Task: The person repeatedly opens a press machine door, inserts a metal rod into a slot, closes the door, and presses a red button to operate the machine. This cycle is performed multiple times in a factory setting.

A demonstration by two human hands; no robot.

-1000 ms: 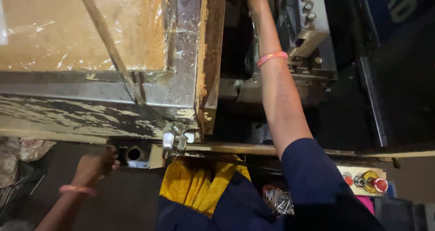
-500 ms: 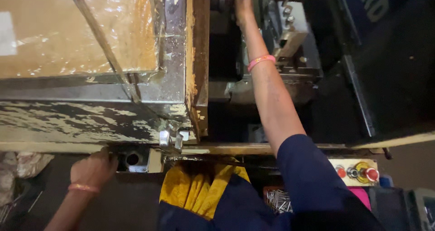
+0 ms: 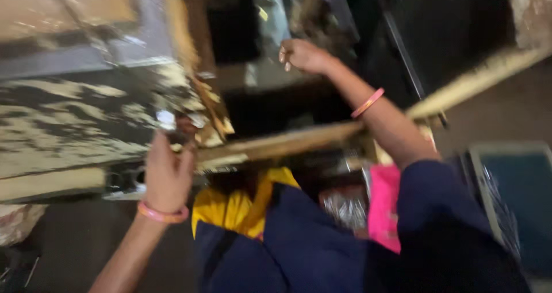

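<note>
Two hands are up. My left hand [image 3: 167, 172], lower left of the frame, rests its fingers against the worn, paint-flaked metal table edge [image 3: 86, 126]. My right hand [image 3: 302, 54], upper centre, curls loosely, holding nothing, over the blurred grey machine part [image 3: 270, 74].

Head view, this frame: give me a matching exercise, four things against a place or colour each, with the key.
Things:
1. left hand
2. right hand
3. yellow cloth
4. pink bangle

Descriptions:
A. raised into the dark opening of the machine
B. around the left wrist
C. at the chipped corner of the worn table
D. below the table edge, against dark blue clothing

Pairs: 1-C, 2-A, 3-D, 4-B
</note>
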